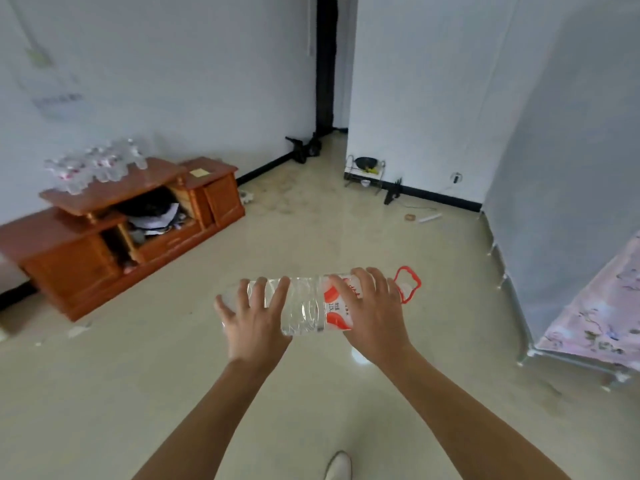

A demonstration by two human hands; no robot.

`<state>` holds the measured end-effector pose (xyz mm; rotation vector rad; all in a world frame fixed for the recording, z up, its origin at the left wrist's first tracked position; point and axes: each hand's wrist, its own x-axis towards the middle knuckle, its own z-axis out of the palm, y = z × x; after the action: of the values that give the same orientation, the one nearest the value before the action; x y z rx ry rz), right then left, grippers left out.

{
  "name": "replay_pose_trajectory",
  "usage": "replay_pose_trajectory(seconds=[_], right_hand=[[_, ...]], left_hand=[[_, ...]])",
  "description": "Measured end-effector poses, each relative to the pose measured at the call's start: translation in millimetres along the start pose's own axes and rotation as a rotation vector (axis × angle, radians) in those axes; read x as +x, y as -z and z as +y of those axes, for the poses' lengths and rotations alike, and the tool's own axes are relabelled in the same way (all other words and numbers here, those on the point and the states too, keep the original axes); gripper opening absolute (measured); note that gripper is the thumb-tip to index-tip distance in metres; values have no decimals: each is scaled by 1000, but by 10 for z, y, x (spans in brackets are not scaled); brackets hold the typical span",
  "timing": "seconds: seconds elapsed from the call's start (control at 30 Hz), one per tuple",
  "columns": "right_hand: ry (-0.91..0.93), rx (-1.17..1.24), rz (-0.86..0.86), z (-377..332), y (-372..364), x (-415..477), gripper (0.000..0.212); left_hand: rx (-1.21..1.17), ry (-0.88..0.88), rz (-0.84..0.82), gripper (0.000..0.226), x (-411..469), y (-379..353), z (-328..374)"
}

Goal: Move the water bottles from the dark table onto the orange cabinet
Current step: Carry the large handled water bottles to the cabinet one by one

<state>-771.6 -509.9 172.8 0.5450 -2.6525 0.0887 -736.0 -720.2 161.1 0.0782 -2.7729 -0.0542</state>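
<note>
The one camera is sitting on the person's head, looking forward and down. It is seeing the left hand [254, 323], right hand [375, 313] and water bottle [304, 306] up close, and the orange cabinet [104, 244] farther off on the left.

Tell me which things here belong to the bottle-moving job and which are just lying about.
Job: water bottle, held by left hand and right hand; orange cabinet; cluster of bottles on it.
Lying about: wire rack, yellow note, grey wardrobe.

Both bare forearms reach forward from the lower edge, backs of the hands facing up. The left hand [254, 317] grips the base end of a level water bottle [304, 306] with spread fingers. The right hand [372, 306] clasps its labelled end.
</note>
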Motion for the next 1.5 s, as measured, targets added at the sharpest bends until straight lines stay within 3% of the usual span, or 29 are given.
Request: replay_pose_trajectory(seconds=[0.3,0.5,0.63,0.83,1.07,1.27,1.5], right_hand=[[232,257,37,-907,-1234,2263,84],[349,363,80,-1214,-1645,3679,88],[431,394,78,-1436,-1869,4347,82],[534,407,78,-1774,-2379,5248,90],[561,385,28,-2031,-3159,6402,97],[554,296,-12,-2138,-3755,7944,103],[451,284,-74,-1982,-4201,9327,104]], left_hand=[[228,246,-52,104,1462,-309,-1572],[344,333,-3,103,2494,-302,-2248],[360,417,17,103,2893,-372,-2569],[362,493,27,98,3506,-717,-3138],[343,511,-11,100,4546,-1419,-3879],[290,535,-24,101,6000,-1982,-4605],[309,435,-70,99,7554,-2393,-5105]])
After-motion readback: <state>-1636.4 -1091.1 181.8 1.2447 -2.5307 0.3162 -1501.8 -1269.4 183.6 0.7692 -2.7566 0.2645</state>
